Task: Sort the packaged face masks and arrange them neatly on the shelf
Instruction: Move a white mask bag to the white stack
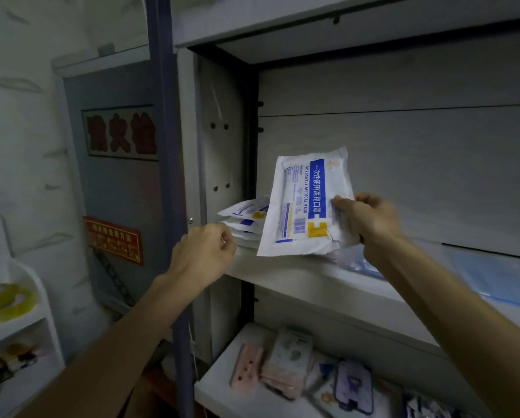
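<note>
My right hand pinches a white mask packet with blue and yellow print by its right edge, holding it upright above the shelf board. A stack of like packets lies flat at the shelf's left end, partly hidden behind the held one. My left hand hovers with curled fingers at the front of that stack, near its lower edge; whether it touches is unclear. Clear packets of blue masks lie on the shelf to the right.
The lower shelf holds several small pastel packets. A dark upright post stands left of the shelving. A white rack at far left carries yellow tape rolls. Red signs hang on the grey cabinet door behind.
</note>
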### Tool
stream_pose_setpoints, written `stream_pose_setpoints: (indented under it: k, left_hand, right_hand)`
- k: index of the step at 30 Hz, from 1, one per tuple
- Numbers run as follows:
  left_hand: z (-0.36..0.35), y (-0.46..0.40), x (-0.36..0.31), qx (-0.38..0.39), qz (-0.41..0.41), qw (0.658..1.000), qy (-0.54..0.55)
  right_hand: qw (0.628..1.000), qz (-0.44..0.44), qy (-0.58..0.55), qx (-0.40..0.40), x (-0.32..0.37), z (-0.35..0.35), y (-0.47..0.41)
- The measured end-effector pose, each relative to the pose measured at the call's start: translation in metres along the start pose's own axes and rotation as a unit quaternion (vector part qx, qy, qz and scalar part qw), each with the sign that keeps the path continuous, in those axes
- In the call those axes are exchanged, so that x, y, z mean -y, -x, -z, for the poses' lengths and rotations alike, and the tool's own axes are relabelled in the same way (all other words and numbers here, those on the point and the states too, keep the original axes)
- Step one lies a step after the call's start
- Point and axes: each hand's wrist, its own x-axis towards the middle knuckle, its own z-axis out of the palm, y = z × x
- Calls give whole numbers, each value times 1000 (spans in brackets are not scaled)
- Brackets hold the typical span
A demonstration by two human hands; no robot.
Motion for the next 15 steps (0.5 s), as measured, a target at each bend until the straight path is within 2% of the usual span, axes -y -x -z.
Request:
stream_pose_setpoints:
  k: [4,15]
  left_hand:
    - [-3,-37,26,-13,-23,999,26]
    - [-16,-135,77,18,-120,989,85]
  right_hand:
    - [1000,1,3,-11,-7,-40,-17]
    - [990,17,17,-141,-26,-116,-65]
